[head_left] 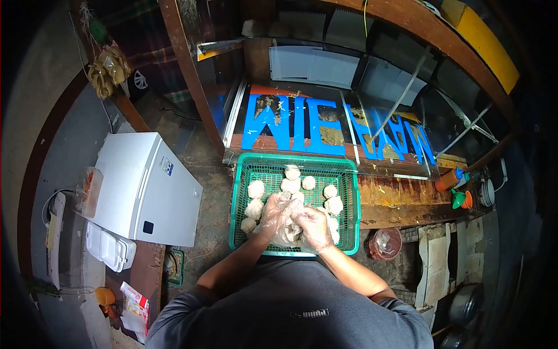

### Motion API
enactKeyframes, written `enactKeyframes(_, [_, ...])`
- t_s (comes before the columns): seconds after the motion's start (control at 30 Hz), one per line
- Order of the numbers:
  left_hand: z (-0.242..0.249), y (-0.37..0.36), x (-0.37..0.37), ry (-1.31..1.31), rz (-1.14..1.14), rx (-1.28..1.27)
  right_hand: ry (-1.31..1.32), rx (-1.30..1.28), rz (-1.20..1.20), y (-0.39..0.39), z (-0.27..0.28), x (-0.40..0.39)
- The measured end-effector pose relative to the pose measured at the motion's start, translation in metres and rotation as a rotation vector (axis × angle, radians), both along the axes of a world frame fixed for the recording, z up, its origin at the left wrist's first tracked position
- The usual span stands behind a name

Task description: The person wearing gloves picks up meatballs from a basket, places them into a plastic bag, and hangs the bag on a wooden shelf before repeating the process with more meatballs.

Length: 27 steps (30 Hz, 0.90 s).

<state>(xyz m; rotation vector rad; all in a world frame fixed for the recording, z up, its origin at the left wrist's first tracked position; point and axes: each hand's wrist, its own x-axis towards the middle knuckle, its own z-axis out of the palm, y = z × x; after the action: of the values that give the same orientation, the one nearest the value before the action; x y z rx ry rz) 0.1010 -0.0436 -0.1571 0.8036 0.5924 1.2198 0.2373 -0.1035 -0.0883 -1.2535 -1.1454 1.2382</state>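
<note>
A green plastic basket [356,232] in front of my body holds several pale round balls, such as one at the upper left [256,189] and one on the right [333,205]. Over its middle, my left hand [272,218] and my right hand [313,225] are close together, both covered in clear plastic. Crumpled clear plastic [286,230] lies between them. The fingers of my left hand are bent around the plastic. My right hand has its fingers pressed together at the plastic's edge. Whether anything is inside the plastic is hard to make out.
A glass case with blue letters [279,123] stands behind the basket. At left are a white freezer [174,200] and foam boxes [109,247]. A wooden bench [401,200], a reddish bucket [385,244] and bottles [450,178] are on the right.
</note>
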Motion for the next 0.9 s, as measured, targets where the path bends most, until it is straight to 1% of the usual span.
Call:
enactKeyframes(0.07, [-0.002, -0.002, 0.003, -0.033, 0.012, -0.025, 0.011, 0.006, 0.045, 0.0, 0.0, 0.004])
enactKeyframes(0.13, [0.01, -0.006, 0.004, -0.064, 0.021, -0.053, 0.023, 0.01, 0.085, 0.0, 0.001, 0.005])
enactKeyframes(0.2, [0.022, -0.011, 0.001, -0.379, -0.052, -0.13, -0.056, 0.082, 0.014, 0.001, 0.002, 0.001])
enactKeyframes(0.23, [0.023, -0.011, 0.001, -0.379, -0.052, -0.13, -0.056, 0.081, 0.013, 0.001, -0.001, 0.0])
enactKeyframes(0.3, [0.024, -0.009, 0.002, -0.281, -0.029, -0.12, 0.096, -0.043, -0.067, 0.004, -0.008, -0.002])
enactKeyframes(0.33, [0.021, -0.008, 0.0, -0.282, -0.029, -0.12, 0.096, -0.044, -0.067, 0.004, -0.008, -0.001])
enactKeyframes(0.4, [0.015, -0.004, -0.006, -0.005, -0.025, 0.004, 0.16, -0.099, -0.039, 0.004, -0.009, 0.001])
enactKeyframes(0.43, [0.013, -0.003, -0.007, -0.005, -0.026, 0.003, 0.16, -0.1, -0.04, 0.005, -0.009, 0.002])
enactKeyframes(0.5, [0.015, 0.001, -0.009, 0.126, 0.009, 0.108, 0.215, -0.117, -0.026, 0.005, -0.008, 0.004])
enactKeyframes(0.53, [0.019, 0.003, -0.013, 0.127, 0.008, 0.107, 0.215, -0.118, -0.026, 0.007, -0.015, 0.007])
enactKeyframes(0.57, [0.024, 0.005, -0.018, 0.09, -0.082, -0.013, 0.22, -0.068, -0.056, 0.011, -0.026, 0.013])
enactKeyframes(0.6, [0.027, 0.007, -0.024, 0.053, -0.171, -0.134, 0.224, -0.017, -0.085, 0.013, -0.025, 0.016])
enactKeyframes(0.63, [0.027, 0.009, -0.031, 0.137, -0.186, -0.002, 0.218, 0.011, -0.086, 0.015, -0.023, 0.02])
enactKeyframes(0.67, [0.028, 0.01, -0.037, 0.137, -0.186, -0.003, 0.218, 0.011, -0.086, 0.015, -0.022, 0.021])
enactKeyframes(0.73, [0.04, 0.013, -0.046, 0.521, -0.046, 0.712, 0.241, -0.018, -0.101, 0.014, -0.013, 0.019])
enactKeyframes(0.77, [0.039, 0.014, -0.049, 0.522, -0.046, 0.713, 0.251, -0.053, -0.043, 0.014, -0.016, 0.021])
enactKeyframes(0.83, [0.036, 0.018, -0.052, 0.587, -0.111, 0.809, 0.254, -0.016, -0.001, 0.015, -0.018, 0.015])
enactKeyframes(0.87, [0.034, 0.018, -0.052, 0.588, -0.111, 0.81, 0.256, 0.019, 0.041, 0.016, -0.019, 0.012])
enactKeyframes(0.9, [0.035, 0.016, -0.051, 0.555, -0.173, 0.814, 0.235, -0.025, 0.065, 0.014, -0.012, 0.011])
